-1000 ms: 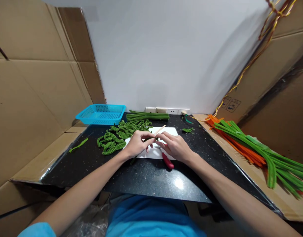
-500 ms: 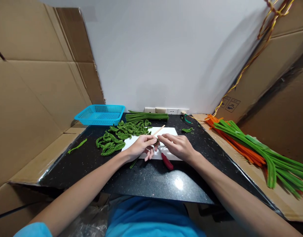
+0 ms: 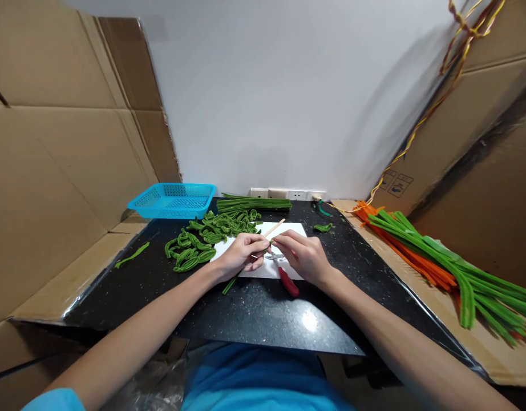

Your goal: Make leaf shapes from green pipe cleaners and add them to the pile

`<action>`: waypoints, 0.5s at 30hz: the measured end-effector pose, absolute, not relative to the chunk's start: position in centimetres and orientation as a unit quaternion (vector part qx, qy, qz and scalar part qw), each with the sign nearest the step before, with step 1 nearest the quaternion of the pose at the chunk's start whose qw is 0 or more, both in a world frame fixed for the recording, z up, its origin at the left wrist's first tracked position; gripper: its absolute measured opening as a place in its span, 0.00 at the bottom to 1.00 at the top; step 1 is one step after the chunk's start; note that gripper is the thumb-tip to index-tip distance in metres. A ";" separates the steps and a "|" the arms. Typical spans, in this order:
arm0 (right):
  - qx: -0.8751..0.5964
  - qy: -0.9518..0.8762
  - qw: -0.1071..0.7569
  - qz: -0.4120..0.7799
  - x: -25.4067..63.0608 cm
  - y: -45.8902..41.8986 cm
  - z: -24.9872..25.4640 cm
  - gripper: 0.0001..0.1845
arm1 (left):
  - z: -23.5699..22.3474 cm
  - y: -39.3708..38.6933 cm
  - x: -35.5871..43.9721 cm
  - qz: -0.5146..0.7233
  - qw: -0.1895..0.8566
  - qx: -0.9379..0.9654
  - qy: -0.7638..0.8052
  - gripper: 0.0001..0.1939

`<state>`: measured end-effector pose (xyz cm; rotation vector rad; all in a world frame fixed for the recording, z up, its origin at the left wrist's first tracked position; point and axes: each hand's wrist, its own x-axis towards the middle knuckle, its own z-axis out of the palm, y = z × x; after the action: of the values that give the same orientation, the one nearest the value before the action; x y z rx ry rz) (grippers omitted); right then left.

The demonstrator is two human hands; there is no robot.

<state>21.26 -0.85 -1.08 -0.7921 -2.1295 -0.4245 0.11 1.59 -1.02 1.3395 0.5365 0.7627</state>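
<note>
Slanting from lower left to upper right, a thin green fuzzy stem (image 3: 231,285) lies above the middle of the tabletop (image 3: 246,314), pinched along its length by the left hand (image 3: 239,254), with the nearly touching right hand (image 3: 308,257) closed at its upper tip.

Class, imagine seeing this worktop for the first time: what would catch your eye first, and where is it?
Probably the bright green stems lying over orange ones on cardboard at the right. Next, the blue basket at the back left, then the dark green looped pieces heaped just left of the two hands.
</note>
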 end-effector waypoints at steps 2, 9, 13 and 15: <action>-0.335 -0.839 0.417 -0.102 20.7 -1.1 -1.3 0.10 | -1.3 1.7 0.0 0.356 0.659 0.617 0.243 0.16; -0.354 -0.818 0.453 0.023 19.7 -1.4 -1.5 0.12 | -1.1 1.7 -0.3 0.375 0.531 0.713 0.263 0.18; -0.351 -0.827 0.435 0.062 19.7 -1.3 -1.1 0.14 | -0.4 1.1 -0.4 0.380 0.388 0.792 0.280 0.18; -0.360 -0.820 0.437 0.078 19.6 -1.3 -0.8 0.13 | -0.2 1.0 -0.5 0.384 0.319 0.820 0.280 0.16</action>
<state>19.60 -1.27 -0.84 -0.8961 -2.0400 0.1944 -0.46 0.95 -0.19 2.1555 0.7377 1.0110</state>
